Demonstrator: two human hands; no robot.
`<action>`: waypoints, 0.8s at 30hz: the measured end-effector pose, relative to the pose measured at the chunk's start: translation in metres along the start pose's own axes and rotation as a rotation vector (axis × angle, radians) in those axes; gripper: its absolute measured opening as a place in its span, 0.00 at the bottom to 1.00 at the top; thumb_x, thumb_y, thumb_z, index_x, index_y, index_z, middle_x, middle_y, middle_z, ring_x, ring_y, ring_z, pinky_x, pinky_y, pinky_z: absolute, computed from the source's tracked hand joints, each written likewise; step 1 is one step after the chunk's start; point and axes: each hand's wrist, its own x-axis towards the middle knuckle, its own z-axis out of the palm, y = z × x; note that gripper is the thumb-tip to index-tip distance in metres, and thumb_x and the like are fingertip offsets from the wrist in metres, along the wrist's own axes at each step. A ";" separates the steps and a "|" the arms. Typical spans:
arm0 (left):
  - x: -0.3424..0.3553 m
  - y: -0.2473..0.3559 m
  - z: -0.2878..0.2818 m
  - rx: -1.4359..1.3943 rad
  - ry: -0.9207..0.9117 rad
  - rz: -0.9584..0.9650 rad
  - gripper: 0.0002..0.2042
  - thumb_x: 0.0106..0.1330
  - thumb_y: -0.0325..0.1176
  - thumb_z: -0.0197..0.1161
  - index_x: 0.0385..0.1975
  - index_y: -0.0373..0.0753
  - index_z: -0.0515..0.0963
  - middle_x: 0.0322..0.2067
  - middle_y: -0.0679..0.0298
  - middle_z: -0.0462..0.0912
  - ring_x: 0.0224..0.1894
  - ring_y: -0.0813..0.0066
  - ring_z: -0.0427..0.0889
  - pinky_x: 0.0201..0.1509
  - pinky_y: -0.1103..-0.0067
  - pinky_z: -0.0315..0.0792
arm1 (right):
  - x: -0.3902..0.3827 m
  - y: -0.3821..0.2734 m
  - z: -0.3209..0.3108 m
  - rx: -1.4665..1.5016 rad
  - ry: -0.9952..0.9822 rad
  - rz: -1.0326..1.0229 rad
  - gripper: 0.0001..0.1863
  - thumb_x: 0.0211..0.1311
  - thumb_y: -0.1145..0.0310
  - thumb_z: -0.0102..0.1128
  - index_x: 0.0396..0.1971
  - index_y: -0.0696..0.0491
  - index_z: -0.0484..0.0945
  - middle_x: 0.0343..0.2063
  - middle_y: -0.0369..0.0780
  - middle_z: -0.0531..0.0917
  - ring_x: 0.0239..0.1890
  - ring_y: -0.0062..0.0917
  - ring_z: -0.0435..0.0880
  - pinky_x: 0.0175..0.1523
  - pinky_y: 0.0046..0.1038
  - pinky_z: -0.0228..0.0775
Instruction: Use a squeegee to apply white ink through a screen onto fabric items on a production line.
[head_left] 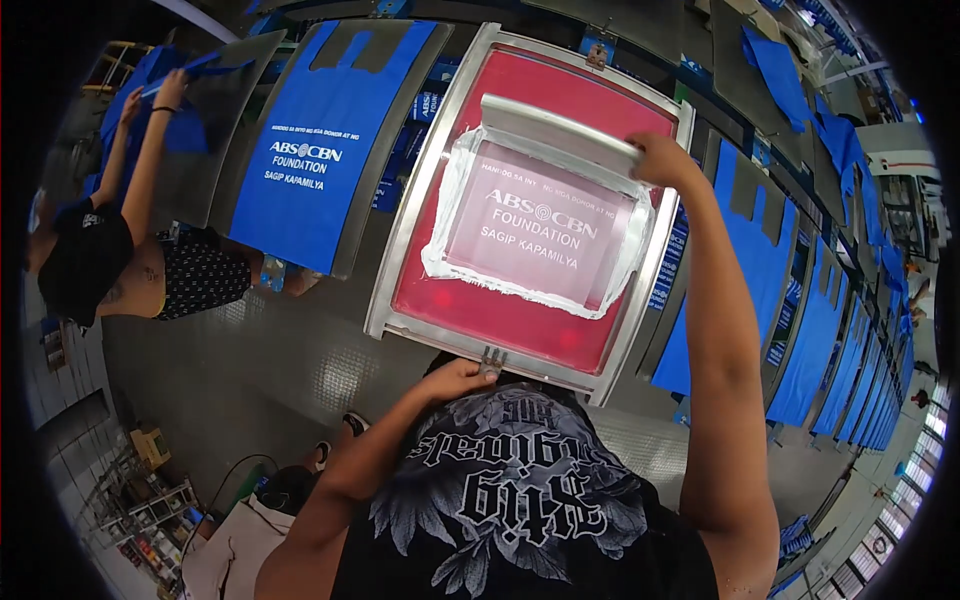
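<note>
Ink, white and thick, rings the stencil on the red screen (470,300), whose metal frame lies flat. Right hand (662,160), at one o'clock, is clenched on the squeegee (560,130) to drag it. Left hand (455,380), at six, pinches the frame's near edge, steadying it. Printed blue bag (320,140) lies at eleven, white lettering centred.
</note>
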 end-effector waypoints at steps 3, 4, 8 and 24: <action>-0.001 0.006 -0.004 0.158 -0.058 0.104 0.20 0.67 0.47 0.55 0.23 0.34 0.75 0.21 0.76 0.70 0.25 0.87 0.64 0.28 0.83 0.63 | 0.009 -0.022 0.010 -0.101 0.128 -0.006 0.28 0.39 0.75 0.54 0.48 0.51 0.77 0.44 0.49 0.80 0.48 0.41 0.78 0.55 0.35 0.68; -0.005 0.010 -0.004 0.209 -0.099 0.137 0.20 0.67 0.48 0.54 0.23 0.35 0.74 0.21 0.76 0.70 0.25 0.88 0.64 0.28 0.84 0.62 | 0.010 -0.029 0.011 -0.114 0.141 -0.009 0.28 0.39 0.75 0.52 0.49 0.51 0.77 0.44 0.49 0.80 0.48 0.41 0.78 0.55 0.35 0.68; -0.029 0.045 0.010 0.151 -0.109 0.128 0.21 0.68 0.49 0.52 0.23 0.37 0.75 0.20 0.73 0.73 0.23 0.86 0.69 0.27 0.84 0.65 | -0.025 -0.054 0.011 -0.117 0.116 0.052 0.30 0.39 0.76 0.52 0.51 0.49 0.76 0.44 0.47 0.80 0.48 0.41 0.78 0.55 0.35 0.68; -0.005 0.029 0.012 0.501 0.206 -0.124 0.25 0.66 0.53 0.53 0.17 0.37 0.76 0.14 0.68 0.74 0.18 0.81 0.71 0.22 0.81 0.64 | -0.224 -0.113 0.120 0.032 0.345 -0.099 0.25 0.35 0.74 0.64 0.41 0.54 0.76 0.35 0.41 0.80 0.41 0.36 0.77 0.48 0.32 0.67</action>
